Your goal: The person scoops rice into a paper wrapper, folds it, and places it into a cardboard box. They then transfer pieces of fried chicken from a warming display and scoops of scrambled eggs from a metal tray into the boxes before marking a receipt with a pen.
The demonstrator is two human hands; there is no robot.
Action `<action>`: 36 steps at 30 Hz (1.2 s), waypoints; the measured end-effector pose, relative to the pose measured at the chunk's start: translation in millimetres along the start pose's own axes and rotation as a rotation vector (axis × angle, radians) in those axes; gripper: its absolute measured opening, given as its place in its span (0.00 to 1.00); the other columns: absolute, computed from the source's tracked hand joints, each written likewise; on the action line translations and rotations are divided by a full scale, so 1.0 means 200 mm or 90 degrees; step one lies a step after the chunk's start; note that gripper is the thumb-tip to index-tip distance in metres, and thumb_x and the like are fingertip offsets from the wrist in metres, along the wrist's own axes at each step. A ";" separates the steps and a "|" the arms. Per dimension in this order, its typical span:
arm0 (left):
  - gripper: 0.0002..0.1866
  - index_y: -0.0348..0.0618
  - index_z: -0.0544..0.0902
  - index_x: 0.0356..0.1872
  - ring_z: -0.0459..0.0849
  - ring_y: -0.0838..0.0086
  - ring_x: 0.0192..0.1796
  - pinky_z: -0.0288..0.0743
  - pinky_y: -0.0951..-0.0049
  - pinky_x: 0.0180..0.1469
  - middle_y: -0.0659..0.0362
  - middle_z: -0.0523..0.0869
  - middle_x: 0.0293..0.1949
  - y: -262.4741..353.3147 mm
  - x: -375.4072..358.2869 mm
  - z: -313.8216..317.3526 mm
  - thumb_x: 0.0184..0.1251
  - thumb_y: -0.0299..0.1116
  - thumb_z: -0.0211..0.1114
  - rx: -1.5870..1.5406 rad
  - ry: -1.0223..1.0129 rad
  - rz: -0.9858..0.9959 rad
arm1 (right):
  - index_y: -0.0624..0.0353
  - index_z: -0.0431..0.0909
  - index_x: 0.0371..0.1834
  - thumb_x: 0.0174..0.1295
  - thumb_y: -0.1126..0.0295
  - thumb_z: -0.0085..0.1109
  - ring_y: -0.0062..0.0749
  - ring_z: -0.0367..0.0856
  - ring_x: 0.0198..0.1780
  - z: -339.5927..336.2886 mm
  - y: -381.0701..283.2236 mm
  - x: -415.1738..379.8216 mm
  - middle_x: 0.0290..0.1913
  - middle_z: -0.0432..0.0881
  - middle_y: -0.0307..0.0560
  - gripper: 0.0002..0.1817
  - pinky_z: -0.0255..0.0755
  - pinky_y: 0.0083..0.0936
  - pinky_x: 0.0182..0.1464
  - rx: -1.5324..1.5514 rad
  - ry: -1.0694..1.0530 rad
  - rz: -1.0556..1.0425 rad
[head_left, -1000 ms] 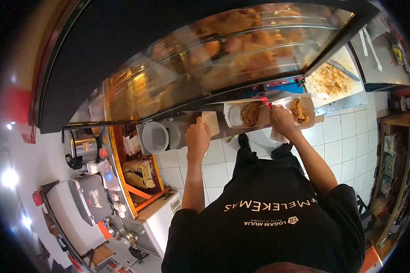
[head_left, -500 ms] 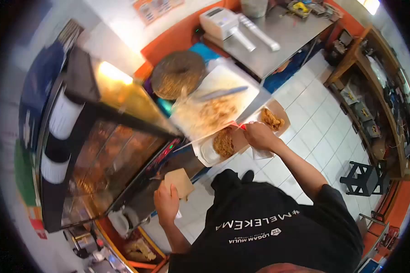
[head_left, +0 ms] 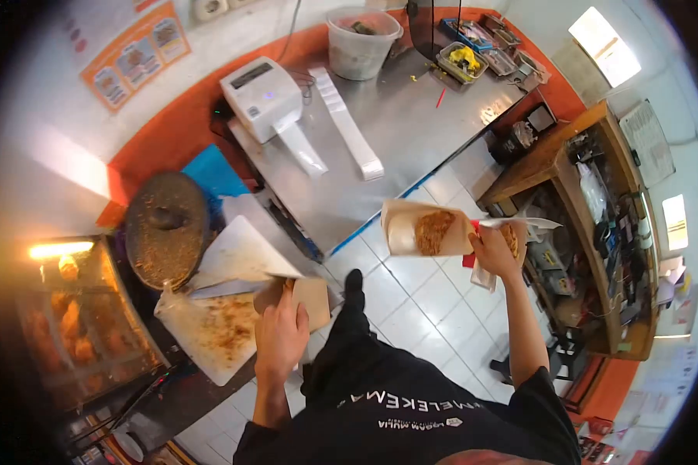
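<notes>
My left hand (head_left: 281, 335) is closed on a small brown carton (head_left: 312, 301), over the edge of a white cutting board (head_left: 225, 341) with brown crumbs. A knife (head_left: 226, 289) lies on that board. At the right, my right hand (head_left: 495, 252) grips an open paper food box (head_left: 399, 227) above the tiled floor. Browned fried food (head_left: 435, 232) sits in the box's left part, and another piece (head_left: 510, 239) shows beyond my fingers. Something red is by my right fingers; its shape is mostly hidden.
A steel table (head_left: 411, 116) holds a label printer (head_left: 261, 97), a paper strip (head_left: 347, 124), a plastic tub (head_left: 361, 50) and small trays. A round dark stone mortar (head_left: 165, 232) stands behind the board. A lit food cabinet (head_left: 78, 325) is at left, wooden shelves (head_left: 589, 232) at right.
The view has turned toward the steel table. Both hands have moved; the food box is now away from the cutting board, over the floor, and the brown carton is beside the board.
</notes>
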State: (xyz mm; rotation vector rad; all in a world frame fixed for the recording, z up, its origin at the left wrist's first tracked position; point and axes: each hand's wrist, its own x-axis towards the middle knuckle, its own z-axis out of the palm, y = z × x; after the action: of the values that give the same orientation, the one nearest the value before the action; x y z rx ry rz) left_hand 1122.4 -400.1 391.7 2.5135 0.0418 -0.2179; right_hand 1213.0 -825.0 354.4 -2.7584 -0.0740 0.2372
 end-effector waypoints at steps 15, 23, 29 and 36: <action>0.08 0.33 0.77 0.38 0.84 0.46 0.37 0.79 0.50 0.40 0.43 0.84 0.33 0.68 1.99 0.57 0.63 0.29 0.58 0.185 0.161 -0.092 | 0.69 0.77 0.38 0.65 0.65 0.49 0.64 0.79 0.43 0.05 0.70 1.89 0.36 0.81 0.68 0.15 0.70 0.51 0.50 0.087 -0.115 -0.153; 0.15 0.37 0.75 0.51 0.82 0.43 0.41 0.75 0.45 0.45 0.41 0.84 0.35 0.85 2.47 0.94 0.66 0.33 0.57 0.220 0.178 -0.276 | 0.66 0.76 0.41 0.66 0.65 0.48 0.61 0.82 0.37 0.25 0.73 2.60 0.32 0.82 0.64 0.14 0.75 0.50 0.43 0.129 -0.160 -0.205; 0.18 0.36 0.74 0.52 0.84 0.48 0.42 0.78 0.51 0.44 0.45 0.83 0.43 1.12 2.54 0.97 0.66 0.37 0.60 0.148 0.205 -0.358 | 0.63 0.75 0.40 0.54 0.73 0.65 0.54 0.82 0.42 -0.08 0.78 2.70 0.35 0.83 0.57 0.12 0.76 0.43 0.46 0.326 -0.309 -0.229; 0.12 0.36 0.78 0.46 0.84 0.54 0.39 0.80 0.57 0.37 0.48 0.76 0.53 1.65 2.70 1.35 0.64 0.31 0.61 0.020 0.034 0.002 | 0.61 0.76 0.33 0.54 0.76 0.68 0.30 0.80 0.45 -0.10 1.49 2.47 0.37 0.80 0.46 0.09 0.74 0.27 0.49 0.556 -0.176 0.041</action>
State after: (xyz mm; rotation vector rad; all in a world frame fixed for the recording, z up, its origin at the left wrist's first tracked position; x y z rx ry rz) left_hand 1642.0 -835.6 275.2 2.5502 0.0562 -0.1521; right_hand 1708.3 -1068.6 188.1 -1.8500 0.0410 0.5217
